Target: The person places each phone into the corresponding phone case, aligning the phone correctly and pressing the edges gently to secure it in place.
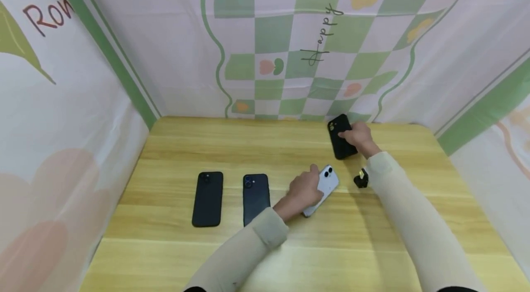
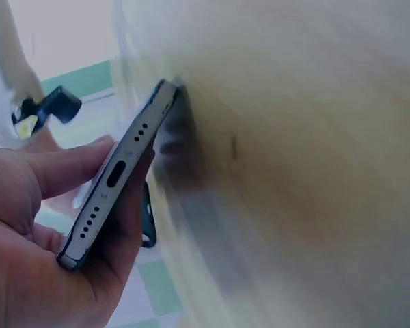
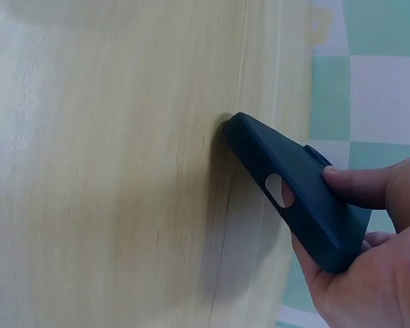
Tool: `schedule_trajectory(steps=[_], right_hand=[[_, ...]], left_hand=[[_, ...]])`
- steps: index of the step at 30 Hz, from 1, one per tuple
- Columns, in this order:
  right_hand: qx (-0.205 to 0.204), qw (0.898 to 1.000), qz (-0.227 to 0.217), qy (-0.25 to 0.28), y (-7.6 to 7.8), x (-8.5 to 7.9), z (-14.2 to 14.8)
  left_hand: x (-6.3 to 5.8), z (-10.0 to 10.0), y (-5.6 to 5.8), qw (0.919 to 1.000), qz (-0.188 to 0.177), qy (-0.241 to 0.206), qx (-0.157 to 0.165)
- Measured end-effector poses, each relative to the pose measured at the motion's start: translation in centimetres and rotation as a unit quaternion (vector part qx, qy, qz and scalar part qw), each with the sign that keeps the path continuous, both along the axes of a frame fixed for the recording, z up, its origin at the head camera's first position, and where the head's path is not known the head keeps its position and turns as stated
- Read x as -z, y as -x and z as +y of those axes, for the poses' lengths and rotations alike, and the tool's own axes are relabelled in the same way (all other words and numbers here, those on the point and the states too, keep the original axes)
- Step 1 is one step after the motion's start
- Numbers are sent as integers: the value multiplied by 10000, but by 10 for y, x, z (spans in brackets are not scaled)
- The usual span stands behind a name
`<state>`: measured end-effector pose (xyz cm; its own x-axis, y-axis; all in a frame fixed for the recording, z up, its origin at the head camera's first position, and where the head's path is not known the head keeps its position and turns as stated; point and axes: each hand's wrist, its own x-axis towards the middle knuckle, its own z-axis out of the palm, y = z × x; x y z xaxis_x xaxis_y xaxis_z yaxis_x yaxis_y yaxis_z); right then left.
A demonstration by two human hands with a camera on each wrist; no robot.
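Observation:
My left hand [image 1: 303, 189] grips a white phone [image 1: 328, 183] by its sides, its back with two camera lenses facing up. In the left wrist view the phone's bottom edge [image 2: 116, 174] shows a charging port and rows of small holes; thumb and fingers clasp it just above the wood. At the table's back right, my right hand [image 1: 359, 138] pinches a black phone case [image 1: 339, 142] along one side. The right wrist view shows an oval cutout in the case's end wall [image 3: 279, 190], one corner close to the tabletop, thumb on the back.
Left of the hands, a black phone [image 1: 208, 200] and a dark blue phone [image 1: 255, 195] lie side by side, the blue one partly behind my left sleeve [image 1: 269, 227]. A small black camera [image 1: 361, 179] sits at my right wrist. A patterned curtain [image 1: 273, 30] borders the wooden table [image 1: 178, 145].

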<state>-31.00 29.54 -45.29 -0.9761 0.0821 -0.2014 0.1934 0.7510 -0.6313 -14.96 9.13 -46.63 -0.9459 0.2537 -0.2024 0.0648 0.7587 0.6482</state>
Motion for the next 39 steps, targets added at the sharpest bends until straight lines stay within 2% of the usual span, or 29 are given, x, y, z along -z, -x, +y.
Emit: schedule_trajectory(steps=[4, 7, 9, 11, 13, 15, 18, 22, 26, 30, 34, 36, 39], right_hand=[[25, 10000, 4, 45, 0, -1, 4], [13, 9999, 68, 155, 0, -3, 5], [11, 9998, 93, 199, -1, -3, 5], [-30, 9996, 88, 266, -1, -4, 7], [-96, 9992, 70, 377, -3, -7, 7], [-207, 9986, 97, 470, -5, -11, 7], [-343, 9975, 159, 599, -10, -21, 5], [-446, 9969, 263, 590, -18, -34, -2], [-538, 9966, 336, 526, -25, -47, -15], [-676, 9942, 389, 746, -34, -59, -28], [-796, 9887, 394, 1209, -45, -69, -41], [-845, 9848, 371, 1469, -50, -72, -47], [-911, 9773, 246, 1899, -57, -77, -56]], left_hand=[[-1, -9, 2, 9977, 10, -667, -134], [-5, -16, 3, 9947, 71, -1005, -180], [-5, -20, 4, 9890, -129, -1438, -323], [-6, -25, 4, 9776, -429, -1983, -554], [-6, -30, 4, 9596, -752, -2576, -841], [-8, -37, 3, 9446, -934, -2957, -1070], [-11, -47, 2, 9354, -862, -3208, -1210], [-12, -57, -1, 9324, -624, -3299, -1334], [-13, -66, -3, 9249, -641, -3423, -1524], [-14, -75, -5, 9145, -673, -3629, -1657], [-12, -83, -5, 8962, -876, -3974, -1766], [-10, -88, -5, 8841, -1026, -4200, -1772], [-7, -93, -5, 8617, -1274, -4597, -1728]])
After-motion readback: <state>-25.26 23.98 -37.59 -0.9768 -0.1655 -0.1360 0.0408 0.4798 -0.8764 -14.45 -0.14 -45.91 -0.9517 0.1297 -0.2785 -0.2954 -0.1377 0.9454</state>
